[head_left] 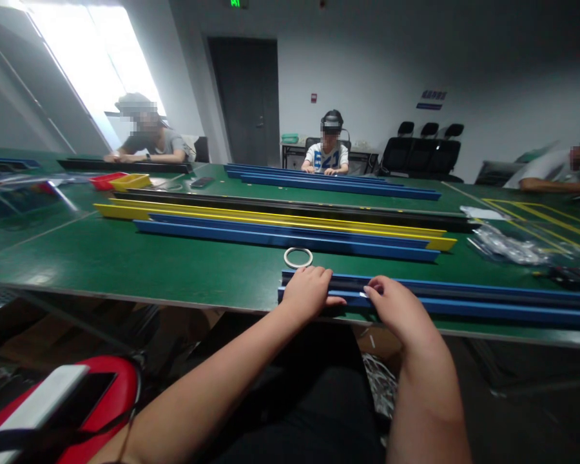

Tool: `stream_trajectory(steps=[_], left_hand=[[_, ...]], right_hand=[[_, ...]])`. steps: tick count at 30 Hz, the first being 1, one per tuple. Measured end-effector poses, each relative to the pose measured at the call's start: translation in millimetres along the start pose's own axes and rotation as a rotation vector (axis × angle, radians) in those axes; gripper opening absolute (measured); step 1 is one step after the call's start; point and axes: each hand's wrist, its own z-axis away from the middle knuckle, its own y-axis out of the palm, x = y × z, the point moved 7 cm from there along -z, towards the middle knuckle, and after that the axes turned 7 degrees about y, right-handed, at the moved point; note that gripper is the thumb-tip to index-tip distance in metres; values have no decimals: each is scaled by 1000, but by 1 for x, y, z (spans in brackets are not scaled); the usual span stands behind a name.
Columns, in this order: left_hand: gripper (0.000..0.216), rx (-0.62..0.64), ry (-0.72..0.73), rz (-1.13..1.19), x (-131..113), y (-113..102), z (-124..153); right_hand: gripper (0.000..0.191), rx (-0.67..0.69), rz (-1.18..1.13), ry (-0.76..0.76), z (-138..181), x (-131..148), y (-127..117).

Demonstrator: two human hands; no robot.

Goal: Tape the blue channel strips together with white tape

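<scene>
A long blue channel rail [488, 308] with a dark inner strip lies along the near table edge and runs out of view to the right. Over its left end my left hand [310, 290] is closed, fingers across the top and thumb along the near side. My right hand [384, 299] pinches a small white strip [363, 295] between thumb and forefinger, right at the rail's near wall. Just beyond my left hand, a white ring that looks like a tape roll [298, 249] lies flat on the table.
Farther back on the green table [212, 277] lie another blue rail [280, 238], a yellow rail [111, 211] and a black rail [444, 220]. Clear plastic wrap [507, 246] is at right; red [104, 181] and yellow trays [134, 182] at left. Three people sit around the table.
</scene>
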Motion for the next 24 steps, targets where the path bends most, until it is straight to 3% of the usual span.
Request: stream_trajectory(steps=[4,7,11,14,20,24], left_hand=[[66,-13,-9,-23,22,-12,25],[70,-3,-5,-27,53,-24,51],[70,43,-44,-28,99,-37,78],[69,84,-58,2,118,-40,86],[68,140,-88,24,117,-40,79],[65,158,-103,36,100,-38,69]], right_hand=[[31,83,-78,-28,3,-1,4],[30,134,-161,-166,8,18,9],[27,53,-199,-239,7,33,8],[24,-8,-135,-225,5,32,7],[23,139,14,-276,9,40,16],[19,70,42,-326,7,45,15]])
